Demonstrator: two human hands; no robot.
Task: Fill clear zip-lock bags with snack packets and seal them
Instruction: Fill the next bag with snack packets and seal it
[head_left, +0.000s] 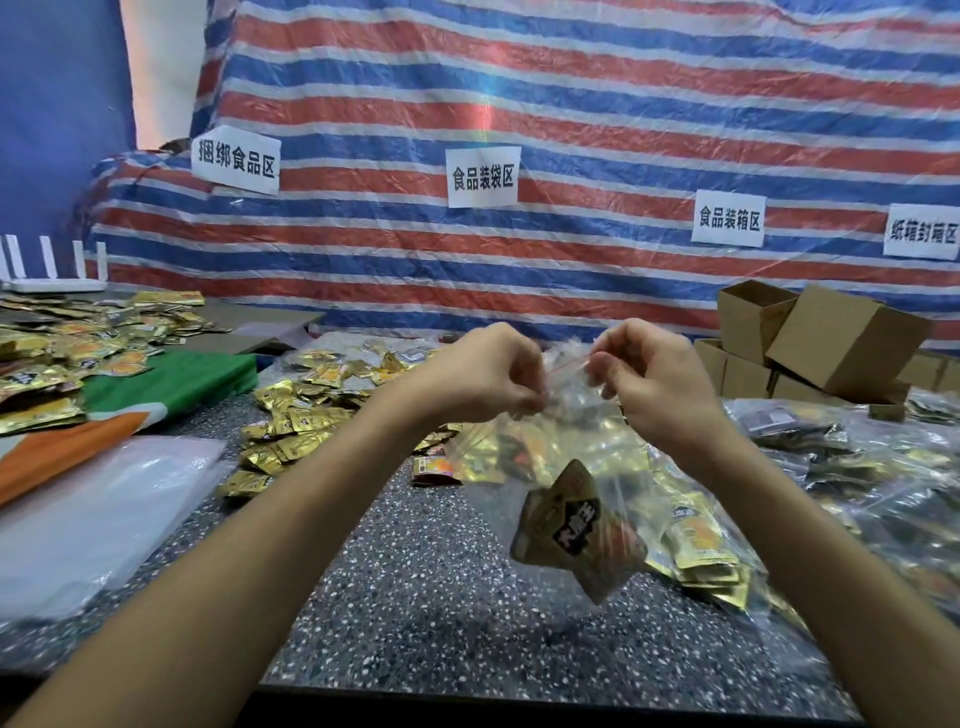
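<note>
A clear zip-lock bag (566, 415) with a red seal strip hangs in the air above the speckled table (431, 582). My left hand (485, 371) pinches the left end of its top edge. My right hand (649, 374) pinches the right end. Gold and dark snack packets (576, 530) sit in the bottom of the hanging bag. Loose gold snack packets (301, 415) lie scattered on the table behind my left arm.
A stack of flat clear bags (88, 514) lies at the left, beside a green and orange cloth (171, 384). Filled bags (857, 467) pile up at the right. Cardboard boxes (821, 338) stand at the back right. A striped tarp with paper signs (483, 176) covers the wall.
</note>
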